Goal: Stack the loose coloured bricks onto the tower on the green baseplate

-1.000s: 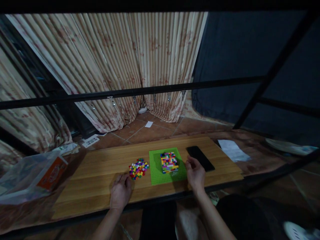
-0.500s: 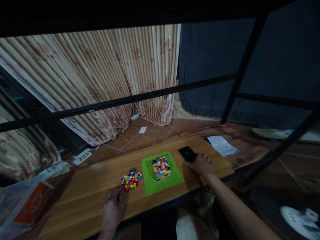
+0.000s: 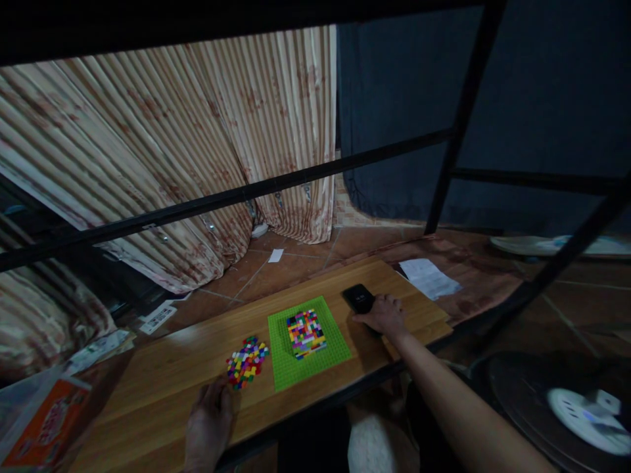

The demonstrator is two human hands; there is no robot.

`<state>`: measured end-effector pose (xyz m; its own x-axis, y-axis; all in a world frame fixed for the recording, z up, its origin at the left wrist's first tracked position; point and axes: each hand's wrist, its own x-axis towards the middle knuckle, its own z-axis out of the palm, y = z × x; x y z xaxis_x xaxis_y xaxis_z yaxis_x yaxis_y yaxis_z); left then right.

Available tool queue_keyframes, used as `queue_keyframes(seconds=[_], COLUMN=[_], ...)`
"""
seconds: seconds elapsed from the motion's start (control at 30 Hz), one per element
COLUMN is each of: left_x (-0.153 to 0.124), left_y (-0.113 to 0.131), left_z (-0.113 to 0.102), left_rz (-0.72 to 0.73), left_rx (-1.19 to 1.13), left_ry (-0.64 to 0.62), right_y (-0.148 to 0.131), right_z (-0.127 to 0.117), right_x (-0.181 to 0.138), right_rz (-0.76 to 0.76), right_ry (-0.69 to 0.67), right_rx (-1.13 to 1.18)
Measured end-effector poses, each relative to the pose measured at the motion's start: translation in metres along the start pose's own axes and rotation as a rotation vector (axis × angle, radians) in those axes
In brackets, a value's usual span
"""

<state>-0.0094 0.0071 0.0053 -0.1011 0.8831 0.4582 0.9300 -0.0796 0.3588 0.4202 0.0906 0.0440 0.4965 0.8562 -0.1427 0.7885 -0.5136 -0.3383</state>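
A black phone (image 3: 358, 297) lies on the wooden board, its screen faintly lit. My right hand (image 3: 388, 316) covers its near end, the thumb at the left side and the fingers at the right, closed around it. My left hand (image 3: 210, 415) rests low on the board with curled fingers; whatever they may hold is hidden. Just beyond its fingertips is a pile of small multicoloured toy bricks (image 3: 246, 362). Between the hands lies a green baseplate (image 3: 282, 374), bearing a block built of multicoloured bricks (image 3: 306, 334).
The wooden board (image 3: 162, 368) has a dark bar along its near edge. Dark metal rails (image 3: 276, 182) cross ahead. White paper (image 3: 428, 277) lies beyond the right end. An orange-labelled plastic bag (image 3: 46, 420) is at left, and a white power strip (image 3: 584, 417) at right.
The whole view has shifted, so the board and hands appear farther left. White digits now show on the phone's screen. My right hand stays at the phone and my left hand beside the pile.
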Motion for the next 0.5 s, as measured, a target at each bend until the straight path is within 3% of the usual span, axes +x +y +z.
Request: queue_keyframes(seconds=[0.5], left_x=[-0.0009], left_y=[0.0009], left_z=[0.0001], left_rz=[-0.048], left_rx=[0.052], left_ry=[-0.062], right_y=[0.0022], right_z=[0.0003], right_x=[-0.0014], right_rz=[0.007], right_ry=[0.009], right_rx=[0.075])
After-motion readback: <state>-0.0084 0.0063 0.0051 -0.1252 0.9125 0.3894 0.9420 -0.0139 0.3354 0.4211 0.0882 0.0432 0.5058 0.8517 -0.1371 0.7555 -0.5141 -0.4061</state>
